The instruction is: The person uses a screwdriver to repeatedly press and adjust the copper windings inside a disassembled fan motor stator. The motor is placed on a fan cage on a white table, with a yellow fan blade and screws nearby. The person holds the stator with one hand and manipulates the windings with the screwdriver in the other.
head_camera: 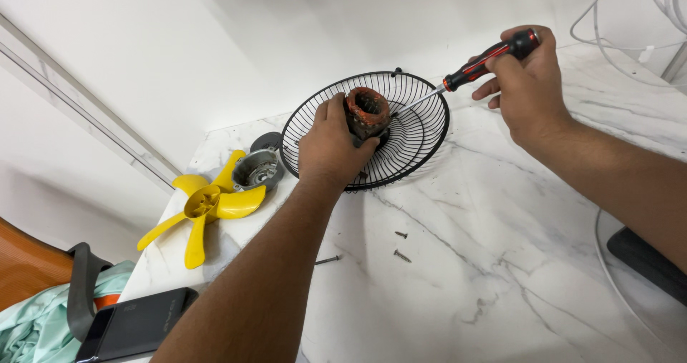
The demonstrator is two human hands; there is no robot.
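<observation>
My left hand sits at centre frame, fingers wrapped tight round the rusty-red fan motor, pinning it inside the black wire fan guard on the marble table. My right hand, upper right, is clenched on the red-and-black screwdriver, its tip at the motor. Loose screws lie lower centre. At the left, the yellow fan blade touches a grey motor cover.

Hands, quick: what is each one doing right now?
Left hand: closed on the rusty fan motor in the black wire guard.
Right hand: closed on the red-and-black screwdriver.
</observation>
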